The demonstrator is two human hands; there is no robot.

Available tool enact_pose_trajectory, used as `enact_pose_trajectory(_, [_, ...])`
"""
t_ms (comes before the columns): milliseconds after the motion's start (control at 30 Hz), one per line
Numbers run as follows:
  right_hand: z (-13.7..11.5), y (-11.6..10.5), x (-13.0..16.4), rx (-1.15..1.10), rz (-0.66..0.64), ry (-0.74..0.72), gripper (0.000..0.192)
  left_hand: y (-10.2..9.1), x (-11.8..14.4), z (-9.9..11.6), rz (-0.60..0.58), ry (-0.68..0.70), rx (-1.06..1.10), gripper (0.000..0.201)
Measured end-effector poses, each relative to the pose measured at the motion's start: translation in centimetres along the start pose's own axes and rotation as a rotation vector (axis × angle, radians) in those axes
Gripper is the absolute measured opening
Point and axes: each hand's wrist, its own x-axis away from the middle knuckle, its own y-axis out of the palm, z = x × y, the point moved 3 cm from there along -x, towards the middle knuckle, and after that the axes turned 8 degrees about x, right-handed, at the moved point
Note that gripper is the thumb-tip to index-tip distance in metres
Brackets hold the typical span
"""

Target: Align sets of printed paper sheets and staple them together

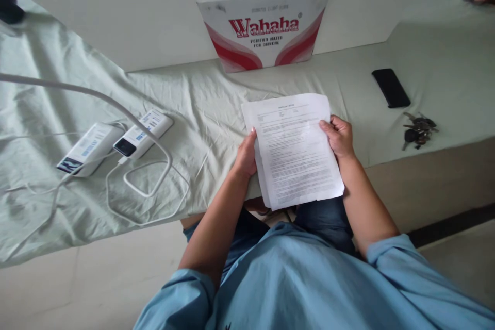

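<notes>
Since the left hand [245, 157] and right hand [339, 136] only pinched the printed sheets [294, 148] closed-fingered at their side edges, overhanging the bench's near edge, a loose page probably could've slid floorward; cables [147, 175], carton [263, 20] sat beyond.

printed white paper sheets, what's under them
Under the printed white paper sheets, held by the left hand and right hand, lie the pale green cloth and dark trousers; anything else beneath is hidden.

A bed under a pale green sheet [193, 98] carries two power banks [116, 147], white cables [150, 193], a cardboard box [265, 20], a black phone [390, 87] and keys [418, 130].
</notes>
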Motion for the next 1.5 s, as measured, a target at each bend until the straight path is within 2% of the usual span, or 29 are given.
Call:
enact_pose_trajectory(200, [-0.2,0.1,0.0,0.049,0.017,-0.016,0.057,0.0,0.4,-0.2,0.139,0.062,-0.006,0.053])
enact_pose_trajectory(500, [0.4,0.1,0.0,0.106,-0.018,-0.041,0.056,1.5,1.3,0.4,-0.059,0.042,-0.071,0.062])
enact_pose_trajectory(700, [0.5,0.3,0.2,0.109,-0.067,-0.041,0.055,1.9,1.6,0.7,-0.051,0.061,-0.093,0.067])
enact_pose_trajectory(1033, [1.0,0.6,0.2,0.079,-0.125,-0.028,0.058,1.3,1.1,0.6,-0.015,0.048,-0.044,0.053])
enact_pose_trajectory(1300, [0.7,0.4,0.2,0.042,-0.132,-0.012,0.057,1.5,1.1,0.9,0.003,0.058,-0.049,0.064])
enact_pose_trajectory(1500, [0.4,0.4,0.2,0.027,-0.144,-0.004,0.055,1.3,0.9,0.8,-0.008,0.066,-0.07,0.063])
